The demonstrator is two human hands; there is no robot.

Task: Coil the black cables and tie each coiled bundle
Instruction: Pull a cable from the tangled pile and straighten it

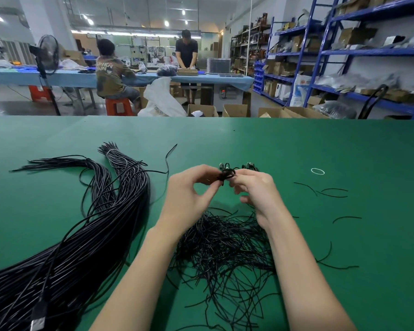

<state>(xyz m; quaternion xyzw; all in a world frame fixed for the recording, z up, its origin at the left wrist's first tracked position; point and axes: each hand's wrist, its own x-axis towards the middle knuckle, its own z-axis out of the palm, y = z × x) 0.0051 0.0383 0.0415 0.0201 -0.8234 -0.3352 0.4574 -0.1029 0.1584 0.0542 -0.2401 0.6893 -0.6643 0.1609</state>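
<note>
Above the green table (296, 144), my left hand (189, 194) and my right hand (256, 192) meet at a small coiled black cable bundle (226, 174). Both hands pinch it between thumb and fingertips. A thick sheaf of long black cables (86, 237) sweeps from the near left corner toward the table's middle left, bound near its far end by a pale band (111, 151). Under my forearms lies a loose heap of thin black tie wires (222, 249). Another small coiled bundle (250, 166) sits just behind my right hand.
Stray tie wires (335, 192) are scattered on the right of the table, and a white rubber ring (317, 171) lies farther back. Beyond the far edge are cardboard boxes (234, 110), two people at a blue bench (58, 76), and blue shelving (344, 53).
</note>
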